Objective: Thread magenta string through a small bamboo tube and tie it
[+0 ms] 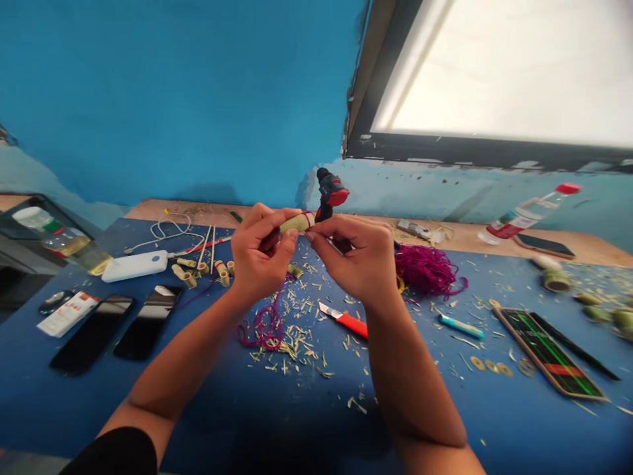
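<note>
Black fabric sleeve (116,452): is showing at the lower left of the head view, nearest the camera.
Bare left hand (260,254): is clamping a short, pale green, cylindrical bamboo tube (291,225) between thumb and fingers, above the flat blue tabletop (306,422).
Long axis of the tube: is running left to right, rising slightly rightward; the free end is projecting from the left-hand grip toward the right hand (353,254).
Thin purple thread (308,218): is circling the tube near that right end.
Right hand: is bringing thumb and fingertips together at the banded end, nearer to it than the left palm; whether they are pinching thread one cannot tell.
Tangled purple strand (267,330): is lying below the left hand, among pale green shavings (297,340).
Orange-red utility knife (351,322): is resting on the tabletop, partly hidden by the right forearm.
</note>
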Demonstrator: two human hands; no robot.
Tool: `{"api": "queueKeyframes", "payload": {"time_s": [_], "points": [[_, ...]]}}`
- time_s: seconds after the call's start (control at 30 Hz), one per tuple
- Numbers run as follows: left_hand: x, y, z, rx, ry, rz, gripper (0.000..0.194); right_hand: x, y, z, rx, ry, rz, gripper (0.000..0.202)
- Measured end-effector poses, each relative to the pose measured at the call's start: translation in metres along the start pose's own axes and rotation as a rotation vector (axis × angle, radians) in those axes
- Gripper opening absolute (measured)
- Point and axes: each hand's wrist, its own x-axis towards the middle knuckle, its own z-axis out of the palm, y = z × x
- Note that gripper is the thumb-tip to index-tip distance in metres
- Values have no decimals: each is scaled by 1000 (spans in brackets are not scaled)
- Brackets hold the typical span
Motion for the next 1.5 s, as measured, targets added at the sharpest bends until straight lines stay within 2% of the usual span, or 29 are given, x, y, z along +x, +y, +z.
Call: {"api": "queueKeyframes", "payload": {"time_s": [0.2, 0.43, 0.6, 0.83, 1.0, 1.17, 1.27, 1.43, 1.5], "points": [[3, -1, -4, 156, -17, 169, 23, -1, -1, 1, -29, 24, -62, 10], [3, -7, -3, 137, -32, 140, 26, 0, -2, -2, 31, 27, -78, 7], [5, -6, -3, 140, -70, 124, 24, 0, -5, -2, 119, 29, -8, 6], [11, -7, -10, 131, -202, 157, 29, -1, -3, -2, 163, -25, 95, 6], [13, 1, -14, 157, -244, 198, 26, -2, -1, 0, 254, -1, 158, 7], [13, 6, -17, 259, -271, 354, 27, 1, -7, -8, 484, -18, 221, 20], [14, 3, -19, 290, -281, 465, 25, 2, -8, -15, 505, -52, 243, 25], [19, 0, -26, 335, -384, 628, 28, 1, -5, -21, 476, -90, 263, 28], [20, 0, -28, 362, -389, 669, 29, 0, -3, -22, 509, -90, 289, 29]]}}
